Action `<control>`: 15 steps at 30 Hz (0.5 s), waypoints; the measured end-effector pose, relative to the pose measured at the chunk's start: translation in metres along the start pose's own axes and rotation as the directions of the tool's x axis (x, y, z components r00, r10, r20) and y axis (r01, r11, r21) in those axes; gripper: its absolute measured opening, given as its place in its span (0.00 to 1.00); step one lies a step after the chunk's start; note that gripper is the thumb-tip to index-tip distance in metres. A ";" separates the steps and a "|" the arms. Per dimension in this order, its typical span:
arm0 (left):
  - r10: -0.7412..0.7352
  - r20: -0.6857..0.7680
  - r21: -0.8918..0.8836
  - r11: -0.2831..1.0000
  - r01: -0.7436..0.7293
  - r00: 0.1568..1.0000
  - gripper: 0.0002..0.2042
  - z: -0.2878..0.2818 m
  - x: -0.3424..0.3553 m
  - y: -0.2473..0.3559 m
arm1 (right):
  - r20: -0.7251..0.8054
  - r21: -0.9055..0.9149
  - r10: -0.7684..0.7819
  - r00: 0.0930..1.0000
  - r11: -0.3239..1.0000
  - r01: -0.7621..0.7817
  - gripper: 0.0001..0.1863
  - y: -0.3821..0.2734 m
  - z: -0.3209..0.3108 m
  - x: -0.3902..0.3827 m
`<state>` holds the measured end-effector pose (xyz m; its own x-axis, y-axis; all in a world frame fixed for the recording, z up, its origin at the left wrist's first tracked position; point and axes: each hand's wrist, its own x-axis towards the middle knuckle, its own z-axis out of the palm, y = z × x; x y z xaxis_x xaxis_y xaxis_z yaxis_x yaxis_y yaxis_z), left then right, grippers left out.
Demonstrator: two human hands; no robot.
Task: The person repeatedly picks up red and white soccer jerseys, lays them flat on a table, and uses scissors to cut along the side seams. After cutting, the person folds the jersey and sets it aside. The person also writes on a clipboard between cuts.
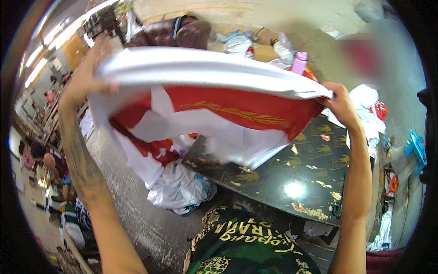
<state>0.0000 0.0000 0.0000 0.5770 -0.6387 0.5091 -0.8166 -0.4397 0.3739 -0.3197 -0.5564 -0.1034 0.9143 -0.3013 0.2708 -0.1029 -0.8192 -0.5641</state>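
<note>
A red and white cloth [219, 104] with a gold leaf-branch pattern is spread in the air before me, sagging in the middle. At its upper right corner, my right hand [340, 102] pinches the white edge between thumb and fingers. My left hand [86, 75] is raised at the cloth's left end, smeared by motion. Its fingers stretch upward, with the thumb well apart, and the cloth lies against it. Below the cloth stands a dark table [273, 187] with gold prints and worn patches. A heap of white and pale blue cloth [180, 189] hangs at the table's left corner.
Beyond the table are a purple bottle [299, 63], plastic bags and a maroon padded seat [169, 34]. White cloths [365, 102] lie to the right, near a blue plastic item [415, 151]. Other people [52, 166] sit far left. Scuffed floor [132, 201] shows below.
</note>
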 end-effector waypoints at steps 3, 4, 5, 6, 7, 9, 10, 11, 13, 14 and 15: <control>-0.111 0.000 0.179 0.978 0.109 0.994 0.36 0.059 -0.100 -0.006 | -0.069 0.099 -0.146 0.987 0.983 0.153 0.19 0.010 -0.022 -0.092; -0.213 0.032 -0.064 0.975 0.214 0.977 0.24 0.076 -0.136 0.000 | -0.048 0.007 -0.145 0.988 0.989 0.145 0.19 0.012 -0.009 -0.129; -0.412 0.155 -0.186 0.881 0.436 0.898 0.19 0.082 -0.165 0.006 | 0.056 -0.154 -0.079 0.995 0.984 0.086 0.20 0.011 0.002 -0.164; -0.526 0.032 -0.114 0.843 0.526 0.850 0.17 0.087 -0.196 0.015 | 0.161 -0.288 -0.069 0.984 0.951 0.114 0.20 0.009 0.010 -0.194; -0.536 0.024 -0.273 0.808 0.522 0.844 0.19 0.089 -0.217 0.022 | 0.199 -0.357 0.020 0.980 0.932 0.054 0.24 0.008 0.010 -0.220; -0.197 0.305 -0.485 0.810 0.330 0.932 0.16 0.057 -0.230 0.035 | 0.109 -0.437 0.027 0.994 0.899 0.023 0.29 0.008 -0.002 -0.260; -0.236 0.462 -0.402 0.804 0.439 0.855 0.16 0.060 -0.225 0.033 | 0.054 -0.514 0.062 0.997 0.857 -0.026 0.27 0.012 -0.021 -0.273; -0.335 0.598 -0.217 0.807 0.549 0.728 0.17 0.064 -0.217 0.030 | 0.005 -0.496 0.171 0.985 0.856 -0.146 0.25 0.020 -0.044 -0.280; -0.315 0.784 -0.047 0.829 0.557 0.535 0.17 0.100 -0.175 0.008 | -0.004 -0.441 0.297 0.955 0.857 -0.268 0.22 0.054 -0.079 -0.267; -0.269 0.841 -0.016 0.855 0.518 0.470 0.18 0.128 -0.141 -0.009 | 0.064 -0.396 0.314 0.947 0.879 -0.265 0.21 0.078 -0.092 -0.244; -0.226 0.874 -0.004 0.881 0.473 0.429 0.18 0.161 -0.102 -0.025 | 0.054 -0.537 0.321 0.946 0.808 -0.243 0.20 0.106 -0.093 -0.211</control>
<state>-0.0408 -0.0260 -0.1859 0.4194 -0.7269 -0.5438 -0.4469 -0.6868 0.5733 -0.5601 -0.6251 -0.1482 0.8528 -0.5212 0.0327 -0.5158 -0.8505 -0.1026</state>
